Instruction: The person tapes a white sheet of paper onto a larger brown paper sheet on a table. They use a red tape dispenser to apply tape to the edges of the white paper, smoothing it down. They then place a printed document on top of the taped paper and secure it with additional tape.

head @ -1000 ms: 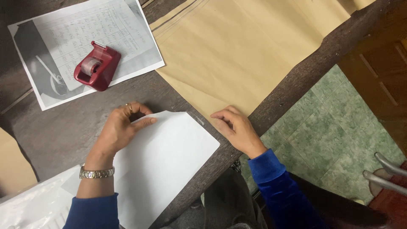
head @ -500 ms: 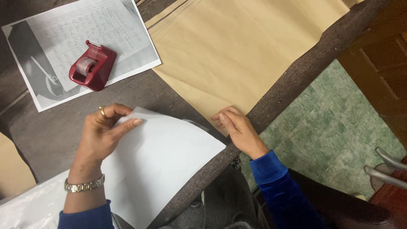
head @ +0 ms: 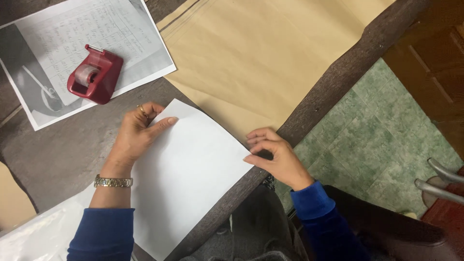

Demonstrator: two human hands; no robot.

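Paper is the thing in hand: a white sheet (head: 188,179) lies on the dark table (head: 63,154), angled so its far corner points up toward the tan kraft paper (head: 261,58) and its near right side runs out over the table edge (head: 333,87). The left hand (head: 137,137) lies on the sheet's far left corner, fingers loosely bent, forefinger stretched along the far edge, pressing more than gripping. The right hand (head: 275,157) pinches the sheet's right corner between thumb and fingertips, just where the sheet meets the table's rim.

To my eye the risk sits at that right corner. It hangs close to the drop, so a loosened pinch could let the sheet sag or slide off toward the person's lap. A pull from the right while the left palm bears down could also crease or skew the paper.

Room is tight on the near right, where the rim cuts diagonally and green patterned floor (head: 367,145) shows below. Far left there is more clutter: a red tape dispenser (head: 94,75) stands on a printed page (head: 72,43), well apart from the left hand. Bare tabletop lies between them, the best free space for shifting the sheet. A clear plastic sleeve (head: 38,232) lies at the near left corner, beside the blue sleeve (head: 101,234).
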